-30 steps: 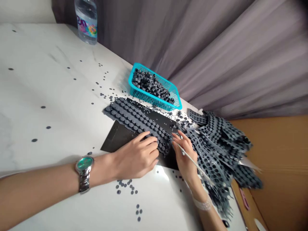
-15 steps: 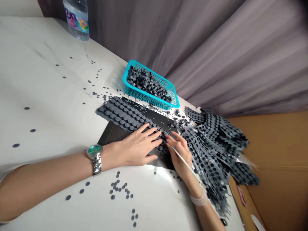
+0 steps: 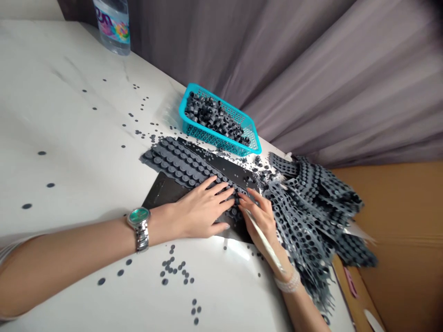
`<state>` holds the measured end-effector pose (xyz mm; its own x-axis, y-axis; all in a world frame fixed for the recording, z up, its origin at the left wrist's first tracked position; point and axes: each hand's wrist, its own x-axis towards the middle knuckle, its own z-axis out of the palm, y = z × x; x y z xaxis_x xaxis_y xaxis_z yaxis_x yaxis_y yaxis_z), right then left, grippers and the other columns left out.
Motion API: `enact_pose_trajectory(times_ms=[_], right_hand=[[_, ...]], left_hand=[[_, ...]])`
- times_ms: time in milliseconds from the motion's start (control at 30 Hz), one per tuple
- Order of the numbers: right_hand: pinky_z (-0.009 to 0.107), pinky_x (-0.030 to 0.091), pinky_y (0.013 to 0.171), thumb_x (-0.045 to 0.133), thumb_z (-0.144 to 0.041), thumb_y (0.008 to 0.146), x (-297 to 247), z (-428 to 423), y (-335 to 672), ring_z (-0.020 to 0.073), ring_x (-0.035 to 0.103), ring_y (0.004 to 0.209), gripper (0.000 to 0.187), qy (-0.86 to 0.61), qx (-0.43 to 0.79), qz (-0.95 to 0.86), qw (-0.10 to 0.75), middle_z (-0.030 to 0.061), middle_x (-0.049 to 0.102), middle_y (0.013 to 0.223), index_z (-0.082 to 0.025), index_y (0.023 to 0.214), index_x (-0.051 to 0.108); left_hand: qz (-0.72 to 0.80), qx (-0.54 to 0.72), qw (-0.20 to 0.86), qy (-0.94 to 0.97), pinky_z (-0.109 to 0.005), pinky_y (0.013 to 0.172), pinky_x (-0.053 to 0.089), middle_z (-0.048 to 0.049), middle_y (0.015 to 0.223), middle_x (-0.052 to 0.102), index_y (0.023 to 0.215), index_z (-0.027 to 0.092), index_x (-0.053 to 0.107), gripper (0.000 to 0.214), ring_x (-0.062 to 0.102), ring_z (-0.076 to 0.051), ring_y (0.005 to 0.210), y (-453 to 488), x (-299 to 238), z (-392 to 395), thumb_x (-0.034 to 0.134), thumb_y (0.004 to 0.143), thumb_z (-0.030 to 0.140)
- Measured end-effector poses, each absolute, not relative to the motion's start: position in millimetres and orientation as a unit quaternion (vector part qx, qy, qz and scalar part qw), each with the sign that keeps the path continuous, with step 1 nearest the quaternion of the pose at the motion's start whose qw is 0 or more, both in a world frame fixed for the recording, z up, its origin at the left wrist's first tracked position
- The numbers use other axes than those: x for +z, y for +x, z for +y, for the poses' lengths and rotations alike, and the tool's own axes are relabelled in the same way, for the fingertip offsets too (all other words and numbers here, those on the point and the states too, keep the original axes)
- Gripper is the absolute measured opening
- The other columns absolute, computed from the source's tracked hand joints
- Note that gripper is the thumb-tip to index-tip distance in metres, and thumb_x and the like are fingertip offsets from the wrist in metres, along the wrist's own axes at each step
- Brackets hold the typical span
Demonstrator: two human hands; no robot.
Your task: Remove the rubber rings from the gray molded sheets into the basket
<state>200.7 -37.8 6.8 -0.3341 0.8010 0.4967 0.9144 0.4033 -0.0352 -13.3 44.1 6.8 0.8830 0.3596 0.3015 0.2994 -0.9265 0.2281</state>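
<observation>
The fingers (image 3: 224, 194) of the left hand (image 3: 197, 214) are spread wide and lie on a grey bumpy sheet (image 3: 168, 161). The right hand (image 3: 260, 219) pinches a thin white stick (image 3: 265, 240), a bit like a pencil. The sheet lies slanted on a black mat (image 3: 157, 191), on a shiny white table (image 3: 69, 129). Little dark dots (image 3: 168, 266) are scattered about. Behind the sheet sits a blue basket (image 3: 214, 139) of dark rings (image 3: 212, 115). A bottle (image 3: 112, 27) stands by the back edge, near a grey curtain (image 3: 311, 69). A heap of holey grey strips (image 3: 311, 207) lies beside the right hand. The left arm reaches in from the side, palm down; the right arm comes up from below, hand curled.
</observation>
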Motion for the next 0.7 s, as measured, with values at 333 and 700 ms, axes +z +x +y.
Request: enact_pose_trajectory(times_ms=[333, 700], right_hand=[[0.049, 0.048, 0.097, 0.049, -0.025, 0.093, 12.3, -31.0, 230.4, 0.0260, 0.053, 0.125, 0.013, -0.688, -0.166, -0.647, 0.283, 0.0103, 0.070, 0.103, -0.021, 0.093, 0.062], [0.048, 0.045, 0.098, 0.051, -0.020, 0.092, 3.9, -31.5, 203.9, 0.0247, 0.050, 0.129, 0.012, -0.612, -0.065, -0.744, 0.261, 0.0094, 0.067, 0.118, -0.023, 0.095, 0.062]], left_hand=[[0.174, 0.180, 0.105, 0.963, -0.050, 0.115, 0.013, -0.0106, 0.147, 0.045, 0.133, 0.017, 0.053, 0.055, 0.036, -0.029, 0.136, -12.4, 4.2, 43.3, 0.043, 0.091, 0.051], [0.174, 0.194, 0.090, 0.961, -0.049, 0.115, 0.013, -0.0119, 0.146, 0.046, 0.131, 0.016, 0.055, 0.055, 0.038, -0.028, 0.136, -13.4, 2.5, 43.2, 0.044, 0.090, 0.053]])
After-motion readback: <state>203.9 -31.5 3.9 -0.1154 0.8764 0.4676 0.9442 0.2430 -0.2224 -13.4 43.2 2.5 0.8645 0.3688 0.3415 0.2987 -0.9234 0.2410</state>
